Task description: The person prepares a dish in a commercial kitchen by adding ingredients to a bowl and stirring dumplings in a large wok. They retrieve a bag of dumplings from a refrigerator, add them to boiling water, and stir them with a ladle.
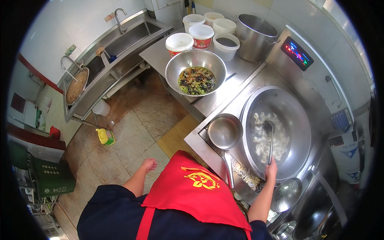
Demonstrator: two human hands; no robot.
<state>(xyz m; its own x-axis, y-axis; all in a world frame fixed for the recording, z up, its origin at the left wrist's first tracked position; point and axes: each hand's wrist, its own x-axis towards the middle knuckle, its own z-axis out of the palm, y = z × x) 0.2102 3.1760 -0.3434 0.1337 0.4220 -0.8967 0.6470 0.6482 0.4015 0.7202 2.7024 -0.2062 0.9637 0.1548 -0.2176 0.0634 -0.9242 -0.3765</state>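
Observation:
My right hand is closed around the handle of a metal ladle, whose head dips among pale, lumpy pieces of food in a large wok. What the pieces are I cannot tell. My left hand hangs over the floor, fingers curled, with nothing visible in it. Left of the wok rests a steel saucepan. On the steel table behind, a wide metal bowl holds dark, green and reddish bits in liquid.
Plastic tubs and a tall stockpot line the table's back. A perforated skimmer lies near my right forearm. Sinks run along the left wall; a yellow jug stands on the tiled floor.

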